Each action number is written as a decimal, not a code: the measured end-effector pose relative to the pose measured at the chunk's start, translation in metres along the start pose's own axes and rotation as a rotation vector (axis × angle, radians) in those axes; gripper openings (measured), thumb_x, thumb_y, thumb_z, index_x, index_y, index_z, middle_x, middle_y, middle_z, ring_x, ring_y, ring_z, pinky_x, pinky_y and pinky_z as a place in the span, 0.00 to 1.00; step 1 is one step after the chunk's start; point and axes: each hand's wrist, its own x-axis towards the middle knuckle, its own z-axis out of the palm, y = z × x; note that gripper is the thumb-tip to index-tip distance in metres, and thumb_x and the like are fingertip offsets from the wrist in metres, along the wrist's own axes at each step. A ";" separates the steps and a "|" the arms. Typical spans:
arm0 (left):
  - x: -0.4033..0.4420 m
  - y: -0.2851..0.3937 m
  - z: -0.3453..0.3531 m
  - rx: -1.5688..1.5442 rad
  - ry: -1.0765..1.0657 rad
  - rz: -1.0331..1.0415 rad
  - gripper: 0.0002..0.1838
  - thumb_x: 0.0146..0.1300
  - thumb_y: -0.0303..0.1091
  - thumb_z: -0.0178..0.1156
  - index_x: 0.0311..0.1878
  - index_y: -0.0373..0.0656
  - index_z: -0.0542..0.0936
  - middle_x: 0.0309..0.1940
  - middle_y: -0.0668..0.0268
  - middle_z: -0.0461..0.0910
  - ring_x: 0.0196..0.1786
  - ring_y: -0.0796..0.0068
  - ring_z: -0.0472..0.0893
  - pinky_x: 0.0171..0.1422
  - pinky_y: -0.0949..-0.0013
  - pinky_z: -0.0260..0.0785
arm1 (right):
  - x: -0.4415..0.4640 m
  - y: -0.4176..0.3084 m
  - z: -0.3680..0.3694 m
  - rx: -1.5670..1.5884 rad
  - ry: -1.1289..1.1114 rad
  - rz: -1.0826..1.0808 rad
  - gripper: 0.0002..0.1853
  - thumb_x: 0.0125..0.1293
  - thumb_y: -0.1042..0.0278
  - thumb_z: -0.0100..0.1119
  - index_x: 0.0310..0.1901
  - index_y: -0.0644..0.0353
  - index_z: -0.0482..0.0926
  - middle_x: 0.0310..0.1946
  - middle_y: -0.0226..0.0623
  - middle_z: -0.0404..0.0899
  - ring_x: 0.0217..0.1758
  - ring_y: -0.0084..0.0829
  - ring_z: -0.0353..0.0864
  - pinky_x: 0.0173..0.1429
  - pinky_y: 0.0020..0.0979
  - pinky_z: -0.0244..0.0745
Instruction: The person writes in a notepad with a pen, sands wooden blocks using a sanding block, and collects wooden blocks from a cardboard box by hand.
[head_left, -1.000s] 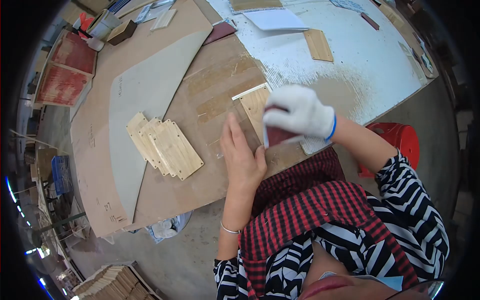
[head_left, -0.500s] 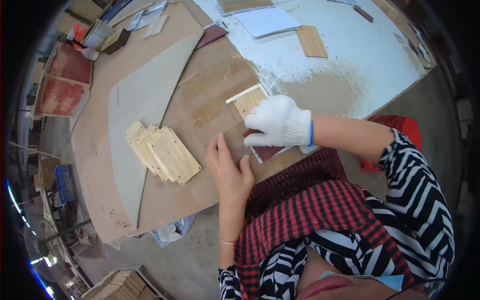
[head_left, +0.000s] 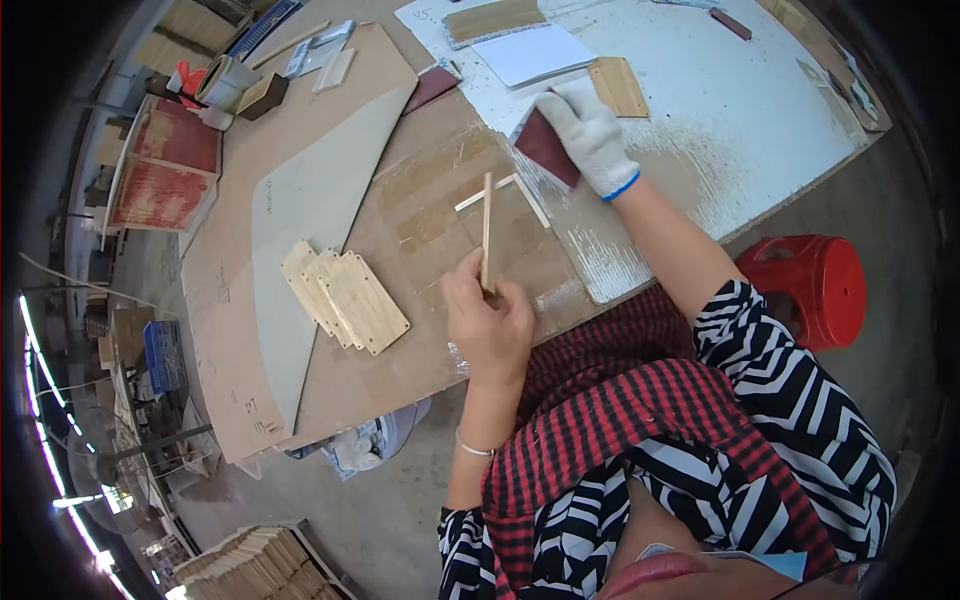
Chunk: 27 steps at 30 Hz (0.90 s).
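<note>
My bare left hand [head_left: 488,325] is closed on a thin wooden panel [head_left: 487,225], which is tilted up so that its narrow edge faces me. My right hand [head_left: 592,140], in a white glove with a blue cuff, grips a dark red piece of sandpaper [head_left: 545,150] over the white board. Between the hands, an L-shaped corner of thin strips [head_left: 535,200] lies on the brown tabletop. To the left, several wooden panels [head_left: 362,305] with small corner holes lie overlapped. One more panel [head_left: 618,87] is just beyond my right hand.
White sheets [head_left: 530,52] lie at the back of the white board [head_left: 700,90]. A long grey board [head_left: 310,200] spans the table's left side. Tubs and a small box [head_left: 262,97] stand at the far left. A red stool [head_left: 815,290] is on the floor at right.
My right hand has moved away with the sandpaper, up and right onto the white board. My left hand has taken hold of the panel from the corner strips and tipped it on edge.
</note>
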 end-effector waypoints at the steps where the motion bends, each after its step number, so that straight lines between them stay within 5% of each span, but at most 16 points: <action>1: -0.001 -0.001 -0.007 0.291 -0.006 0.129 0.25 0.51 0.38 0.72 0.52 0.40 0.78 0.38 0.60 0.77 0.37 0.62 0.78 0.43 0.65 0.69 | -0.003 0.002 -0.002 0.079 0.021 0.069 0.16 0.71 0.54 0.57 0.43 0.61 0.82 0.35 0.39 0.83 0.39 0.30 0.81 0.46 0.28 0.74; 5: -0.004 -0.009 -0.003 0.537 -0.332 0.401 0.28 0.52 0.40 0.70 0.56 0.41 0.77 0.48 0.56 0.77 0.47 0.59 0.77 0.49 0.61 0.68 | -0.007 0.003 -0.003 0.089 0.021 0.121 0.16 0.71 0.56 0.58 0.43 0.62 0.82 0.33 0.35 0.83 0.38 0.22 0.78 0.45 0.25 0.73; 13: -0.001 -0.022 -0.010 0.496 -0.245 0.303 0.33 0.53 0.47 0.69 0.61 0.42 0.76 0.63 0.50 0.70 0.65 0.53 0.68 0.60 0.48 0.56 | -0.006 0.000 -0.003 0.056 -0.012 0.121 0.15 0.71 0.57 0.58 0.43 0.62 0.82 0.33 0.33 0.82 0.38 0.20 0.77 0.45 0.24 0.72; 22: 0.015 -0.018 0.003 0.535 -0.324 0.308 0.34 0.52 0.46 0.70 0.62 0.42 0.75 0.65 0.50 0.69 0.67 0.54 0.67 0.60 0.48 0.55 | -0.007 -0.002 0.001 -0.003 -0.069 0.105 0.16 0.72 0.56 0.58 0.43 0.62 0.82 0.33 0.33 0.82 0.37 0.20 0.77 0.45 0.23 0.72; 27: 0.012 -0.019 -0.005 0.355 -0.302 0.225 0.42 0.51 0.39 0.71 0.69 0.38 0.66 0.66 0.46 0.66 0.67 0.49 0.66 0.64 0.48 0.57 | -0.010 -0.005 -0.003 0.040 -0.107 0.115 0.15 0.70 0.57 0.59 0.44 0.61 0.82 0.34 0.38 0.83 0.36 0.25 0.80 0.45 0.26 0.74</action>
